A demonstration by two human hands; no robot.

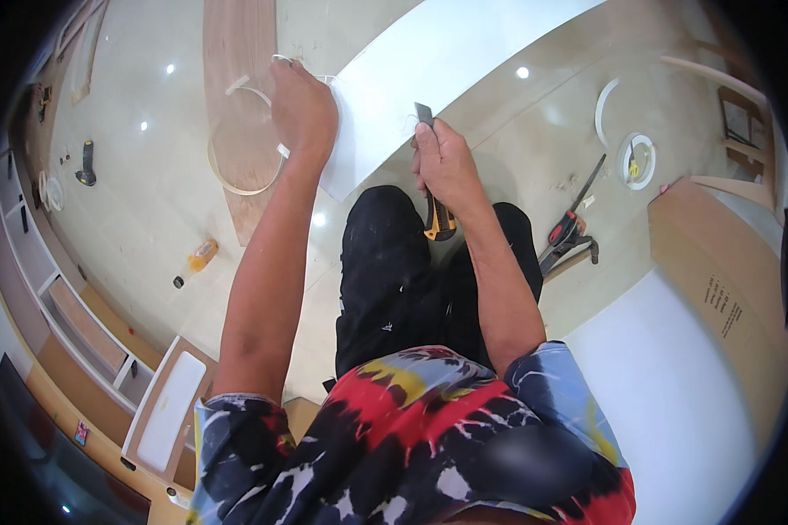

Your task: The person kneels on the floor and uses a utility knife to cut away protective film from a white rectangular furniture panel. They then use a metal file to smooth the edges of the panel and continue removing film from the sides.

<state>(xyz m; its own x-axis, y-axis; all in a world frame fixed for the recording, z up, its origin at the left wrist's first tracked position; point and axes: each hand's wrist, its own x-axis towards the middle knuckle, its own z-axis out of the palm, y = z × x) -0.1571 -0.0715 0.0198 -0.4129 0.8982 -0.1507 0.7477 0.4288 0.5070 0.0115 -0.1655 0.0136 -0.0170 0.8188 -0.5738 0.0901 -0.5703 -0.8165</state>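
My right hand (pixel 446 162) is closed around a yellow-and-black utility knife (pixel 439 226). The knife's blade points away from me, with my thumb near its base. To the left and farther out, my left hand (pixel 305 109) is closed on a thin pale strip (pixel 212 162), which curls into a loop beside the wrist. Its fingertips are partly hidden behind the hand. A white board (pixel 385 96) with a curved edge extends from beside my left hand toward the far right. Under the loop lies a wooden plank (pixel 241 35).
On the tiled floor at right are a saw with a red-and-black handle (pixel 562 229), a white roll (pixel 646 175) and a cardboard box (pixel 709 254). An orange bottle (pixel 203 255) and a dark-handled tool (pixel 87 164) lie at left, near a shelf unit (pixel 39 280).
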